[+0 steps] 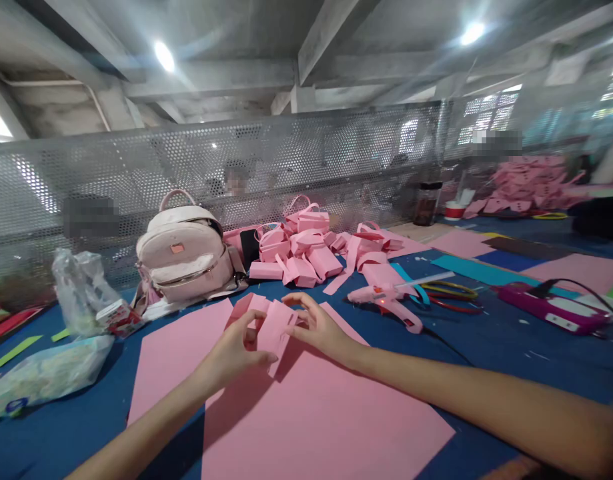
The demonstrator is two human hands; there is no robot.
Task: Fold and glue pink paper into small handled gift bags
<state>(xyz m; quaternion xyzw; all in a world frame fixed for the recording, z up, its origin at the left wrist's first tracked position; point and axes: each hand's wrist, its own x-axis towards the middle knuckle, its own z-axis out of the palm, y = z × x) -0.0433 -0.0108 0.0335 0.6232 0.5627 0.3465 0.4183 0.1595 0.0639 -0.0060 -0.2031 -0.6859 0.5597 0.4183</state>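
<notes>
Both hands meet over the middle of the table. Left hand [236, 347] pinching the lower edge of a folded pink paper piece [271, 327], thumb in front and fingers curled behind. Right hand [319, 327] gripping the same piece from its right side, fingers bent around the top edge. Held just above a large pink sheet [326, 413], which lies flat on the blue table [511, 347] and partly over a second pink sheet [171, 360] to the left.

Behind the hands, a heap of finished pink paper boxes [301, 250] with small handles, near the perforated metal screen [286, 153] at the far edge. Left of the heap, a pale pink backpack [183, 257], upright, with a dark phone [249, 248] leaning just beside it. Further left, a crumpled clear plastic bag [81, 290] and a second bag [46, 377] lying near the table edge.

To the right of the hands, a pink glue gun [386, 300] resting on its side, nozzle toward the left, well apart from the paper piece. Beside it, coloured strips and rings [449, 293]. Further right, a magenta power strip [551, 310] with a black cable. Sheets of pink, blue and teal paper [491, 257] spread behind it, and another pink heap [526, 187] far at the back right.

Nothing between the hands and the piece; only the forearms crossing over the large sheet.
</notes>
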